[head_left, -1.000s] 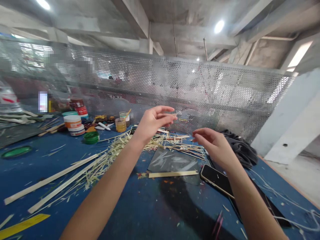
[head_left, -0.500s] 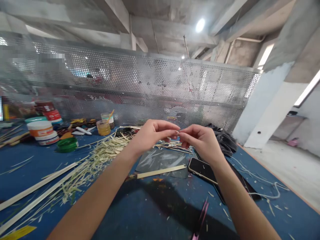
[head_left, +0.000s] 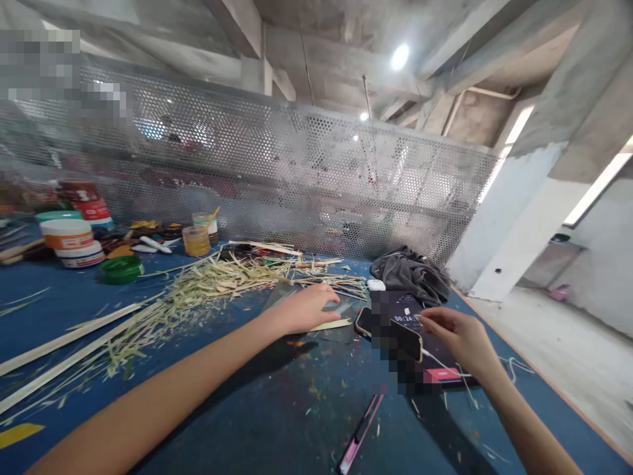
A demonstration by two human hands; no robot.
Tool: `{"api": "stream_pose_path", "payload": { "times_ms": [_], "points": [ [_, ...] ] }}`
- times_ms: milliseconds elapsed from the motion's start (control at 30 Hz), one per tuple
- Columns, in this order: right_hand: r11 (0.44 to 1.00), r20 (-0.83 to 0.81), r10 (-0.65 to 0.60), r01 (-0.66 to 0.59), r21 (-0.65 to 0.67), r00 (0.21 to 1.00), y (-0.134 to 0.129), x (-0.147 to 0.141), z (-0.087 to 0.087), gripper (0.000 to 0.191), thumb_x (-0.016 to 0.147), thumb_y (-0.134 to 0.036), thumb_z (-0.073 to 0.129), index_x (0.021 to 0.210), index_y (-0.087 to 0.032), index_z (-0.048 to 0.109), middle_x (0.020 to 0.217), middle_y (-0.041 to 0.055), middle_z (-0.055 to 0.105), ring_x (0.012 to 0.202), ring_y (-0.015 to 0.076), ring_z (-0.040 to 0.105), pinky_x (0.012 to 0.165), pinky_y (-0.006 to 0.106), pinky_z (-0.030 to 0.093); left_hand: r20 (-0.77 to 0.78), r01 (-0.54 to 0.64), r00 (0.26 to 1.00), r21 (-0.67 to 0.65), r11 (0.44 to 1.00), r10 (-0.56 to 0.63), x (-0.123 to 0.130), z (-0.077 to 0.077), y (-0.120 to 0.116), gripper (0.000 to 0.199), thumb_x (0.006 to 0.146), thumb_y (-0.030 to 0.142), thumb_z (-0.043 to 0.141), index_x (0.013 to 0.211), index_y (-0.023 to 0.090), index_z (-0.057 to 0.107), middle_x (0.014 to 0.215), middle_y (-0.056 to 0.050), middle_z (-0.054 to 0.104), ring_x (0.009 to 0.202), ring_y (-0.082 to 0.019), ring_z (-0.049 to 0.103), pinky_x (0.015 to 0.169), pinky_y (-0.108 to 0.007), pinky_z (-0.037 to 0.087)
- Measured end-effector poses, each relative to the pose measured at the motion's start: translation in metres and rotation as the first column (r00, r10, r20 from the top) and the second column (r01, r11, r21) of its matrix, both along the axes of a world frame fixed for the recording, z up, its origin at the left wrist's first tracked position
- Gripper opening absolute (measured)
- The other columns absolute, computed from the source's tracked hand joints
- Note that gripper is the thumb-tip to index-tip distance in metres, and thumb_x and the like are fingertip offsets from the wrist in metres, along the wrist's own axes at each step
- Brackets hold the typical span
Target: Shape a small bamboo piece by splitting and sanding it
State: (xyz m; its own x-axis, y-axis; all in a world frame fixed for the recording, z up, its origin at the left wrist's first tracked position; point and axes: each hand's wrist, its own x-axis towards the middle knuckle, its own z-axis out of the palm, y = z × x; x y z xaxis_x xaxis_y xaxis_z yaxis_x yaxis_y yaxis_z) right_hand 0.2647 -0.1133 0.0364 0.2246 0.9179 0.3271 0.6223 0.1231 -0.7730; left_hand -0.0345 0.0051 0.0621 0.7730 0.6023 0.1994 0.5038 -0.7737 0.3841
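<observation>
1. Hands have parted: they met above the mat (head_left: 279, 293) half a second ago, and now the left hand (head_left: 309, 309) is down at the strip (head_left: 339, 324) while the right hand (head_left: 457, 333) is over by the tablet (head_left: 430, 323), whose screen is now lit.
2. Left thumb and fingers curve over the strip with a gap between them; whether they touch it is hidden.
3. Right fingers bend inward above the tablet; I cannot tell whether the tips meet or pinch anything.
4. On the mat lies the strip, its right end bare, the rest largely under the left hand. A light grip along both long edges seems best, since a thin piece may bend or splinter.
5. Keep the left wrist low and the right fingers clear of the cable (head_left: 445, 366) and phone (head_left: 408, 340), both easy to snag.
6. The cutter (head_left: 361, 435) lies loose nearer the person; forearms should pass wide of it.
7. Left of the shavings (head_left: 217, 276) stand containers: a jar (head_left: 196, 241) of yellowish stuff, a stick (head_left: 214, 215) slanting up beside its rim, a low green tub (head_left: 121, 269) and a white tub (head_left: 66, 231), whose contents do not show.
</observation>
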Motion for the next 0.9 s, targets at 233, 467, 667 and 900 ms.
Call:
{"api": "stream_pose_path", "payload": {
  "times_ms": [233, 467, 667, 900],
  "points": [
    [0.981, 0.080, 0.182, -0.186, 0.044, 0.980, 0.036, -0.070, 0.003, 0.021, 0.075, -0.038, 0.064, 0.078, -0.019, 0.071, 0.074, 0.0058, 0.069, 0.067, 0.0201, 0.060, 0.066, 0.032, 0.047, -0.183, 0.023, 0.983, -0.007, 1.000, -0.024, -0.044, -0.064, -0.018, 0.053, 0.093, 0.046, 0.043, 0.136, 0.017, 0.048, 0.148, -0.015, 0.038, 0.140, -0.035, 0.028, 0.111, -0.057, 0.022],
    [0.950, -0.068, 0.303, -0.307, -0.052, 0.951, 0.024, -0.104, -0.023, 0.033, 0.082, -0.043, 0.059, 0.094, -0.015, 0.070, 0.076, 0.0069, 0.072, 0.064, 0.0185, 0.065, 0.059, 0.028, 0.052, -0.149, 0.282, 0.942, -0.128, 0.951, -0.300, -0.083, -0.046, -0.059, 0.032, 0.092, 0.046, 0.047, 0.110, 0.029, 0.068, 0.129, 0.000, 0.061, 0.132, -0.025, 0.045, 0.111, -0.042, 0.032],
    [0.895, 0.026, 0.422, -0.411, -0.175, 0.906, 0.010, -0.131, -0.045, 0.013, 0.084, -0.025, 0.058, 0.077, -0.017, 0.066, 0.072, 0.0036, 0.067, 0.065, 0.0160, 0.062, 0.059, 0.025, 0.048, -0.032, 0.148, 0.987, -0.176, 0.973, -0.156, -0.066, -0.039, -0.054, 0.048, 0.091, 0.054, 0.044, 0.116, 0.018, 0.064, 0.122, -0.009, 0.065, 0.115, -0.022, 0.059, 0.099, -0.033, 0.043],
    [0.861, 0.241, 0.497, -0.439, -0.257, 0.833, -0.013, -0.144, -0.058, 0.017, 0.089, -0.010, 0.049, 0.085, -0.017, 0.064, 0.082, 0.0061, 0.062, 0.077, 0.0194, 0.058, 0.072, 0.031, 0.046, -0.162, 0.112, 0.980, -0.036, 0.993, -0.117, -0.040, -0.082, -0.057, 0.107, 0.072, 0.081, 0.042, 0.146, 0.005, 0.028, 0.155, -0.016, 0.019, 0.144, -0.032, 0.016, 0.117, -0.048, 0.013]
  ]
}}
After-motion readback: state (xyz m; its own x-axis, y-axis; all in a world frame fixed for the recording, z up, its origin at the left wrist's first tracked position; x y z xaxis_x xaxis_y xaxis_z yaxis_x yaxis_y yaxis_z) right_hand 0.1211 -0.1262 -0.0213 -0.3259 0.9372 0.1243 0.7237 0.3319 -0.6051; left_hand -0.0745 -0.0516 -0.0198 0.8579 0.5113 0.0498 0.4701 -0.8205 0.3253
